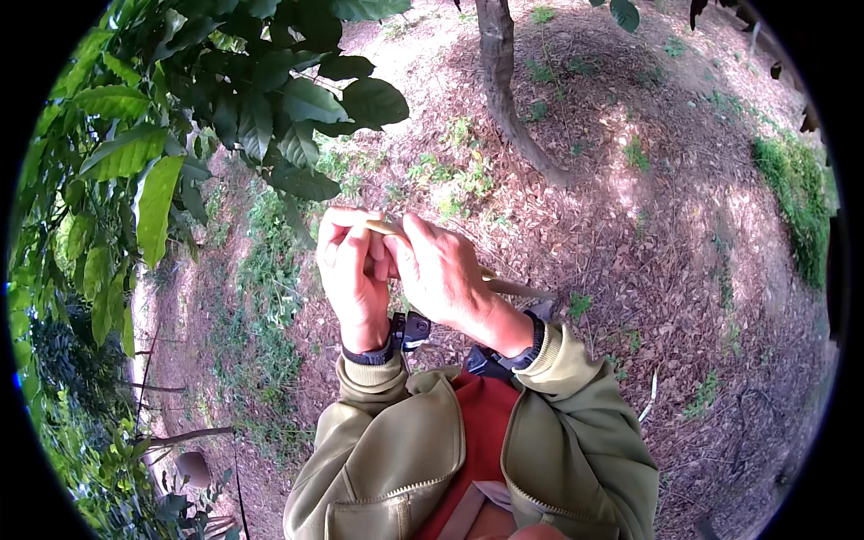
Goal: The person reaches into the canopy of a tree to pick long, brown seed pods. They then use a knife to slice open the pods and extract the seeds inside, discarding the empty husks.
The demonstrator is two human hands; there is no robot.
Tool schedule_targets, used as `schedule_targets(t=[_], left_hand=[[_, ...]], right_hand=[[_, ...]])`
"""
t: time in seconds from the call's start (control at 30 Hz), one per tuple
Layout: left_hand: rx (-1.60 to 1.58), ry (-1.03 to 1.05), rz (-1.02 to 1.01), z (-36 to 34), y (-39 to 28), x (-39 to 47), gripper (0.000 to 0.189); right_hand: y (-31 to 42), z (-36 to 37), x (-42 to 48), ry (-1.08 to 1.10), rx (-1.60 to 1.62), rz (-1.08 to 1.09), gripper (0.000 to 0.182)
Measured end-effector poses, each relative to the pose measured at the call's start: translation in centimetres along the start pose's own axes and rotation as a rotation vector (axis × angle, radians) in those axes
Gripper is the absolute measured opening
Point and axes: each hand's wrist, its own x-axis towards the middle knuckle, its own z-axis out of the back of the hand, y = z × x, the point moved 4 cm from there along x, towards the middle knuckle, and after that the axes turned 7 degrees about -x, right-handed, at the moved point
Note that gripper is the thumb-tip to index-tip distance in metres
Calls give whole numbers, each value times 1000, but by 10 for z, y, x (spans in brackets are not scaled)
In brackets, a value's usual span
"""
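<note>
My left hand (352, 273) and my right hand (447, 273) are raised together in front of my chest. A thin, pale yellow-green strip (383, 227), perhaps a piece of plant stem or peel, is pinched between their fingertips. Its lower part is hidden behind the fingers. From behind my right wrist a brownish stick-like piece (520, 289) pokes out to the right; whether that hand also holds it cannot be told. Dark bands with small black devices (414, 331) circle both wrists, below the olive jacket's cuffs.
Broad green leaves (256, 115) hang close at the upper left. A bent tree trunk (499, 81) rises from leaf-littered ground (682, 270) ahead. Low weeds (266, 270) grow at the left, with a round brown object (194, 468) at the lower left.
</note>
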Motion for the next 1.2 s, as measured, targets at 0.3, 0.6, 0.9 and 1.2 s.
schedule_targets(t=[0.3, 0.6, 0.9, 1.2], left_hand=[[-8, 32, -39, -45, 11, -4, 7], [7, 29, -32, -42, 9, -5, 7], [71, -1, -8, -36, 7, -3, 11], [51, -1, 2, -36, 10, 1, 9]], right_hand=[[-18, 35, 3, -52, 181, -139, 28], [-9, 38, 2, 61, 482, -260, 39], [-9, 36, 6, 44, 369, -257, 39], [-24, 31, 9, 187, 684, -434, 38]])
